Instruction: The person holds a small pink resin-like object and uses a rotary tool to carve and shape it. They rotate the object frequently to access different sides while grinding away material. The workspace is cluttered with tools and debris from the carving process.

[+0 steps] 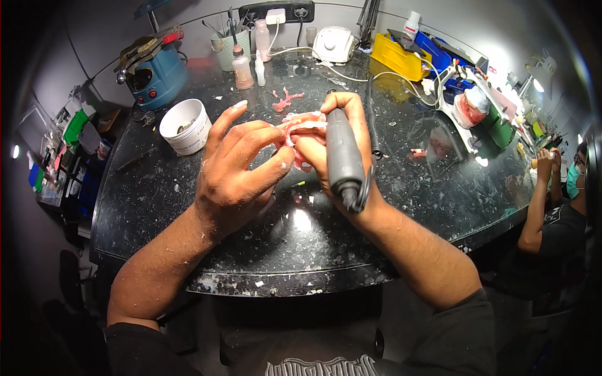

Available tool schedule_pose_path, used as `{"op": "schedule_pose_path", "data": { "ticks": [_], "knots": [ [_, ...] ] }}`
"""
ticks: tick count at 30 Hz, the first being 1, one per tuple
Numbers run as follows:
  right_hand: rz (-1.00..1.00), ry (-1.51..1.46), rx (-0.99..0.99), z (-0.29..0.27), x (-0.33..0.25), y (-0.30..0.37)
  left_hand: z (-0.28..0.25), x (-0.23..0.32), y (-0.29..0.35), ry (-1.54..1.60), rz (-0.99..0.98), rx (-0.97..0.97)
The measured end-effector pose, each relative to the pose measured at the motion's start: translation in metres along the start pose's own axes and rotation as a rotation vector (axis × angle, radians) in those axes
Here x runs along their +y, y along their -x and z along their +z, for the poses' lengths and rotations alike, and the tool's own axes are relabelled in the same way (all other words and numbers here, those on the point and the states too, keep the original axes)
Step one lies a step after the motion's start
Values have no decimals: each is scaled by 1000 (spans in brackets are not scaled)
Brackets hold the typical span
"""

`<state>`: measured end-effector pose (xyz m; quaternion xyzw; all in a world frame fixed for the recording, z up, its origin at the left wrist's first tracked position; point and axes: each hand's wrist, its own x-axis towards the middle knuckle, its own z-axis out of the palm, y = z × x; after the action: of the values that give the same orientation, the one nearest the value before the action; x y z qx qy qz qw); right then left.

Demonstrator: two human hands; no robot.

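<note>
Because the fingers covered most of it in the head view, the pink denture-like piece (307, 125) showed only in parts, and its full outline could not be made out. The working tip of the grey handpiece (345, 153) was hidden too, and the dark sleeves were cut off by the lower rim. At the right rim, a co-worker (558, 213) appeared bent and partly lost in shadow.

Below both hands ran the front edge of the black workbench (251, 244), with a strip of speckled surface between the forearms. A wider stretch, with small pink bits on it, separated the right hand (360, 135) from a pink-and-white model (471, 108). On the other side, the left hand (235, 169) was near a white tub (186, 135), so the room there was narrower.

The piece was held between the two hands, above the bench, and it looked pink with whitish, powdery areas and an uneven border. The left thumb and index finger were close together on it, while the little finger stood away. The right fingers were closed around the handpiece and also touched the piece. Just beyond lay a branched pink scrap (287, 100).
</note>
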<state>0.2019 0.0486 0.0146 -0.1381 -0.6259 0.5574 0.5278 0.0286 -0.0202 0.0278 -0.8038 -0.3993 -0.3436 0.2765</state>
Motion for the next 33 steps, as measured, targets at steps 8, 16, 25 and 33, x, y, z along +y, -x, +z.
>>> {"op": "schedule_pose_path", "data": {
  "ticks": [8, 16, 25, 33],
  "knots": [
    [17, -28, 7, -1, 7, -5, 4, -4, -2, 34, -65, 54],
    [74, -102, -43, -5, 10, -10, 2, -12, 1, 33, -63, 61],
    [44, -195, -52, -6, 4, -11, 2, -17, 3, 125, -97, 60],
    [70, -164, -88, -8, 6, -11, 4, -17, 3, 183, -135, 75]
  ]
}}
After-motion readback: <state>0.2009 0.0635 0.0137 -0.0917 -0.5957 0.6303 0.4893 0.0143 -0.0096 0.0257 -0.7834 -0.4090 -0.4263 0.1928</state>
